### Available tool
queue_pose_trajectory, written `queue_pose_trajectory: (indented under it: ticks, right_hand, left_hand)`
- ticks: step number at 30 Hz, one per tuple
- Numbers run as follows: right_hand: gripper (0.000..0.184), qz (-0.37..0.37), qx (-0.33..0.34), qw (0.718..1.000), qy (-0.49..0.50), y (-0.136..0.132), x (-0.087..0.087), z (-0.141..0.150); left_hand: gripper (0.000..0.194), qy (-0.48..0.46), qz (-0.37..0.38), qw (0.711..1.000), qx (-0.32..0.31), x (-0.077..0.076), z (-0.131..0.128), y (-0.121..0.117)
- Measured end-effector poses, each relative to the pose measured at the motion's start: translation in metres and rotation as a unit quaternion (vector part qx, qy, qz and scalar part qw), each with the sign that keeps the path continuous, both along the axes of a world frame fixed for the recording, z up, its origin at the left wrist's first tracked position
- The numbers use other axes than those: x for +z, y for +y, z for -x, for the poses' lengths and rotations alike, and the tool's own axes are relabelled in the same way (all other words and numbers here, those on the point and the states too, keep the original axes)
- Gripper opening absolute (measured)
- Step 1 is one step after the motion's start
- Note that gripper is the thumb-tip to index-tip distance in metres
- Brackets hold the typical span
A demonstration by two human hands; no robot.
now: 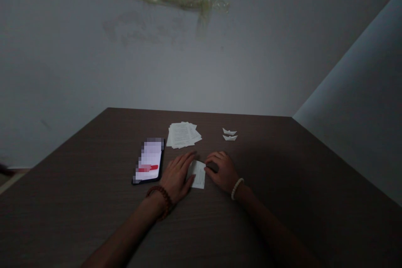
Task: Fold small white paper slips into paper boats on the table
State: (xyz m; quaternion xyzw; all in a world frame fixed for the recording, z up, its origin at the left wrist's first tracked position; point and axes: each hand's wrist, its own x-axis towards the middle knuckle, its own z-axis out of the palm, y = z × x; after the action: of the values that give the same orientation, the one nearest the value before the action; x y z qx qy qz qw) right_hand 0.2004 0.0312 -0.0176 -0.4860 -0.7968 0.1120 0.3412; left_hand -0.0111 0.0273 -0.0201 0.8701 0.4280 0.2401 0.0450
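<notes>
A small printed sheet of paper lies on the table between my two hands. My left hand, a brown bead bracelet at its wrist, rests flat over the sheet's left edge with fingers stretched out and the thumb on the paper. From the other side my right hand, wearing a pale bead bracelet, has its fingers curled, thumb and forefinger closed at the sheet's right edge. Beyond it stand two small folded paper boats, a rear boat and a front boat.
A loose pile of printed paper sheets lies past my left hand. Left of that hand is a phone with its screen lit and partly blurred. The dark wooden table meets a grey wall with peeling tape on it.
</notes>
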Motion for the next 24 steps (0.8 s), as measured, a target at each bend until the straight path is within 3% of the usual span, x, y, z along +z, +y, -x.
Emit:
queue_pose_trajectory:
  ticks: [3, 8, 16, 21, 24]
  right_hand:
    - [0.002, -0.003, 0.031, 0.999, 0.012, -0.001, 0.001, 0.002]
    - [0.007, -0.011, 0.066, 0.997, 0.042, -0.002, 0.001, 0.005]
    - [0.003, -0.003, 0.053, 0.995, 0.081, -0.003, -0.001, 0.004]
    - [0.031, 0.049, 0.05, 0.994, 0.089, -0.006, 0.0, 0.002]
    - [0.034, 0.062, 0.052, 0.994, 0.074, -0.007, -0.001, 0.002]
  left_hand:
    - [0.052, 0.011, 0.0, 1.0, -0.017, 0.001, -0.002, -0.001]
    - [0.043, 0.013, -0.004, 0.998, -0.056, 0.007, -0.003, -0.003]
    - [0.04, 0.013, 0.025, 0.998, -0.06, 0.008, -0.003, -0.003]
    - [0.038, 0.01, 0.033, 0.998, -0.061, 0.006, -0.002, -0.001]
    - [0.034, 0.007, 0.028, 0.997, -0.065, 0.007, -0.002, -0.002]
